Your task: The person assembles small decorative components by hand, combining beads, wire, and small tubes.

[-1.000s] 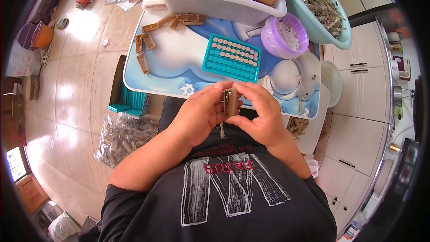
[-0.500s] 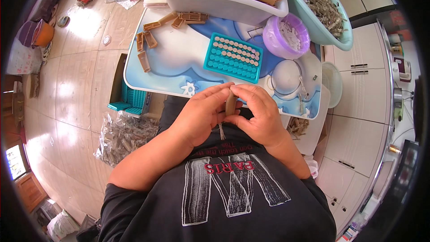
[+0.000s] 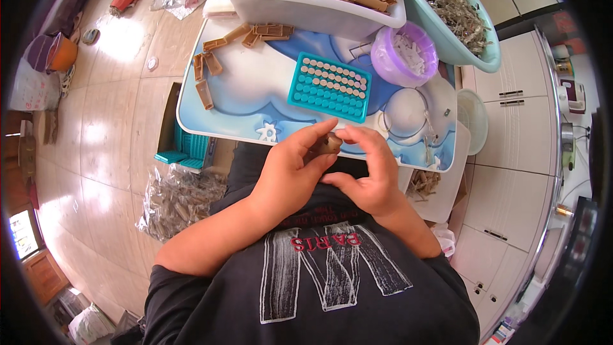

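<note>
A small brown plastic piece (image 3: 331, 144) sits pinched between the thumb and fingers of my left hand (image 3: 295, 160), just past the near edge of the table. Part of the piece is hidden by those fingers. My right hand (image 3: 372, 169) is beside it, thumb and forefinger spread apart, the forefinger tip close to the piece; I cannot tell if it touches. Just beyond my hands lies a teal tray (image 3: 300, 98) with rows of round pale pieces in some of its holes. Several brown plastic cases (image 3: 204, 94) are scattered on the table's left part.
On the table (image 3: 239, 99) stand a white tub (image 3: 306, 9) heaped with brown cases and a purple bowl (image 3: 383, 67) of small white pieces. A pale green basin (image 3: 488, 57) holds thin clear parts. A plastic bag (image 3: 182, 201) lies on the floor at left.
Earlier both hands held the brown piece upright; now it is tilted in my left hand, and my right thumb and forefinger have spread away from it.
</note>
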Available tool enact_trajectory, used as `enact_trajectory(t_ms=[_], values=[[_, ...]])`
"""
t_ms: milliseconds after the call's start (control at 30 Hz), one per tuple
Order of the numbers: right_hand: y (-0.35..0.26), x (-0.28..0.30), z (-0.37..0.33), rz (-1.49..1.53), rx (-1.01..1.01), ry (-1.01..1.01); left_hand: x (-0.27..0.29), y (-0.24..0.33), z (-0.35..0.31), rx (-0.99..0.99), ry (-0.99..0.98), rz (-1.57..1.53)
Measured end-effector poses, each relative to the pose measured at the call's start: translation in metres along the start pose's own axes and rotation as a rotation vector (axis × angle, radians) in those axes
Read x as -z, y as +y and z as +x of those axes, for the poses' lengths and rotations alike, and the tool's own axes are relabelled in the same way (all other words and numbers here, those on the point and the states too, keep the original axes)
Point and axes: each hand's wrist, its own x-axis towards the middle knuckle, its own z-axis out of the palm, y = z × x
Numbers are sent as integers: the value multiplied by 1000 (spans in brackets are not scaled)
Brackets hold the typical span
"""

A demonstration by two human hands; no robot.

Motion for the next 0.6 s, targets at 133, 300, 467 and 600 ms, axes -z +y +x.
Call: enact_trajectory(t_ms=[133, 300, 467, 600], values=[[1, 10, 4, 65, -100, 40, -1, 12, -4, -237, 14, 271], [-1, 15, 7, 109, -100, -18, 0, 17, -8, -339, -29, 483], [3, 16, 6, 155, -79, -17, 0, 17, -9, -486, -38, 632], [-1, 17, 7, 109, -85, -37, -1, 21, -8, -497, -54, 684]])
